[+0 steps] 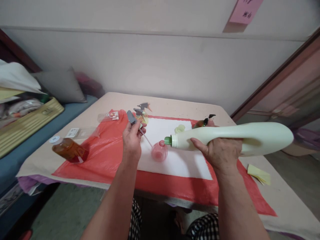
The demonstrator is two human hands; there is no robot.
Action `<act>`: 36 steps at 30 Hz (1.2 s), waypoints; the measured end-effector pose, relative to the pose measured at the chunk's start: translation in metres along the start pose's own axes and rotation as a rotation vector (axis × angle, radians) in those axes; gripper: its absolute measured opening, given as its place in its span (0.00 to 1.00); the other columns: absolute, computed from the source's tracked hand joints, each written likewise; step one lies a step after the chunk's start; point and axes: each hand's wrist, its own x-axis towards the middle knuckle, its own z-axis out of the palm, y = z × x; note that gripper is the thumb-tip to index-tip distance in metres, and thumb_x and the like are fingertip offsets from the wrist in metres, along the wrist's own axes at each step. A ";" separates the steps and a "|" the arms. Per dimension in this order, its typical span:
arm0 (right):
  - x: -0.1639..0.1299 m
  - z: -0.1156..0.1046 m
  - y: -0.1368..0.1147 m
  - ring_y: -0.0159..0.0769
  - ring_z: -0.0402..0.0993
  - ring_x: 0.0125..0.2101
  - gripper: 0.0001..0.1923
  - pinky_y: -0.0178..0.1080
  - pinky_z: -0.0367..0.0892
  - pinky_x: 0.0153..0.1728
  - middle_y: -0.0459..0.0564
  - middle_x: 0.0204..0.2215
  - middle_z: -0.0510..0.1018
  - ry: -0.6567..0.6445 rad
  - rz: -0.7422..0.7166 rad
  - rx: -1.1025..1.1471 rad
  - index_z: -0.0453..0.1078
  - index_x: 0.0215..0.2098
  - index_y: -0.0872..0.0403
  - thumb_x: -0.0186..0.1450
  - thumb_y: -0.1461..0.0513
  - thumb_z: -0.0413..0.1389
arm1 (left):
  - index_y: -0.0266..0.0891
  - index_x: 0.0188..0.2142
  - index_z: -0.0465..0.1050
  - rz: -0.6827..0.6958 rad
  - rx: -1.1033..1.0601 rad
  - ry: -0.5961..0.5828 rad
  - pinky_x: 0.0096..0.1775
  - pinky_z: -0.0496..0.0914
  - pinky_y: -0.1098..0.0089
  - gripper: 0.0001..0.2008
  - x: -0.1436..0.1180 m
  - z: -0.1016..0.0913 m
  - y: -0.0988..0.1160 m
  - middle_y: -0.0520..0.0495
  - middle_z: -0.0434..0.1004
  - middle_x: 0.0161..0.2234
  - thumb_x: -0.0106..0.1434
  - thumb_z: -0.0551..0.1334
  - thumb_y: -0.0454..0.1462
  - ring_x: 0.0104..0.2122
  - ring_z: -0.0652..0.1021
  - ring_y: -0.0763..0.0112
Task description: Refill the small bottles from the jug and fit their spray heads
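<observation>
My right hand (220,151) grips a large pale green bottle (252,137) held sideways, its green spout (168,140) touching the mouth of a small pink round bottle (159,151) that stands on a white sheet (175,160). My left hand (132,140) holds a grey spray-trigger head (131,117) with its thin dip tube (147,140) slanting down toward the pink bottle. A pale green cap (180,128) lies on the white sheet behind the spout.
A red plastic sheet (100,156) covers the beige table (287,196). An amber bottle (70,150) lies at the left, another spray bottle (142,111) stands behind, a dark pump bottle (203,122) sits behind my right hand. Yellow notes (259,174) lie at right. A bed with a basket (27,123) is at left.
</observation>
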 end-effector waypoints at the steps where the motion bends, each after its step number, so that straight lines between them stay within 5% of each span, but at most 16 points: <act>1: 0.000 -0.001 0.000 0.51 0.71 0.32 0.46 0.50 0.59 0.41 0.62 0.32 0.79 0.005 -0.005 -0.004 0.58 0.68 0.62 0.66 0.37 0.45 | 0.38 0.34 0.76 0.000 -0.003 -0.002 0.34 0.68 0.71 0.10 0.000 0.000 0.000 0.47 0.76 0.30 0.56 0.69 0.42 0.28 0.74 0.74; 36: -0.001 0.003 0.005 0.47 0.73 0.32 0.47 0.47 0.61 0.42 0.62 0.35 0.81 0.080 -0.020 -0.035 0.62 0.65 0.64 0.64 0.36 0.49 | 0.38 0.34 0.75 -0.006 0.013 0.013 0.33 0.68 0.72 0.09 0.000 0.000 0.000 0.47 0.76 0.29 0.56 0.68 0.41 0.27 0.74 0.74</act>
